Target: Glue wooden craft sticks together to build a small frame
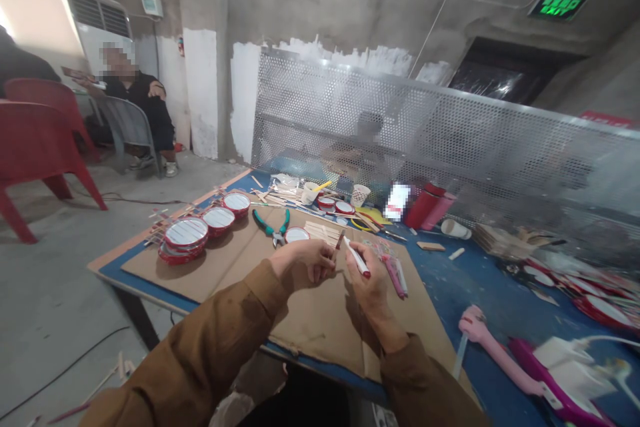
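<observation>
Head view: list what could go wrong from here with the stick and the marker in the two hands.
1. The left hand pinches a thin wooden stick near one end, so it might snap or slip if pressed.
2. The right hand holds a white marker with a red tip close to the left fingers, which could get marked.
3. The green pliers and round red tins lie just beyond the hands; a sweeping sleeve could knock them.
</observation>
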`<state>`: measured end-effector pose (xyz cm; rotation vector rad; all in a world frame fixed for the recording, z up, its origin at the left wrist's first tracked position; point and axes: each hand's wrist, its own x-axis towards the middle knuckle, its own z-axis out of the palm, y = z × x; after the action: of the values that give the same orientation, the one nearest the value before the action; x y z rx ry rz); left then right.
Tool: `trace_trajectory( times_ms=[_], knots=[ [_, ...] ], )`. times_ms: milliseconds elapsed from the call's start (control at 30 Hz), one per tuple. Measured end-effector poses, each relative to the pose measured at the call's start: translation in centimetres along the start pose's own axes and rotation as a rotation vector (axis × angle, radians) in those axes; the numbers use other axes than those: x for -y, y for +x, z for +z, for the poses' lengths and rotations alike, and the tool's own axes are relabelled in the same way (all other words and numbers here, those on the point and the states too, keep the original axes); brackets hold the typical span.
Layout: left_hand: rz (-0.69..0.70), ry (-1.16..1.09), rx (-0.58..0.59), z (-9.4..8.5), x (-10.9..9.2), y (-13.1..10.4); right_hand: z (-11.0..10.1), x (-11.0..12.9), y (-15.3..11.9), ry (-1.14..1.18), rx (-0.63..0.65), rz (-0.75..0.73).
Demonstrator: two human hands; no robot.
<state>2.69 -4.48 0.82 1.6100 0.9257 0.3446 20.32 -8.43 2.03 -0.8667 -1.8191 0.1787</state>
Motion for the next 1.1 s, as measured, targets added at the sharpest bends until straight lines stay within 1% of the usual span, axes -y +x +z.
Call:
trace_trajectory(
  times_ms=[200, 467, 700, 867, 967, 1100],
  knots=[
    [-0.02, 0.017, -0.049, 0.38, -0.79, -0.7, -0.02, 0.01, 0.06, 0.001, -0.008, 0.01],
    [-0.044, 0.029, -0.019, 0.06, -0.4, -0.11, -0.07, 0.34, 0.03, 0.008, 0.025, 0.027],
    [-0.012, -0.017, -0.021, 0.08, -0.1, -0.23, -0.08, 0.25, 0.11, 0.002, -0.01, 0.016],
    [0.004, -0.046, -0.038, 0.11, -0.19, -0.38, -0.07, 0.31, 0.11, -0.003, 0.016, 0.007],
    [-0.016, -0.031, -0.019, 0.07, -0.31, -0.35, -0.11, 0.48, 0.1, 0.004, 0.038, 0.013],
    [-0.019, -0.019, -0.031, 0.08, -0.46, -0.34, -0.11, 0.46, 0.09, 0.006, 0.013, 0.018]
  ],
)
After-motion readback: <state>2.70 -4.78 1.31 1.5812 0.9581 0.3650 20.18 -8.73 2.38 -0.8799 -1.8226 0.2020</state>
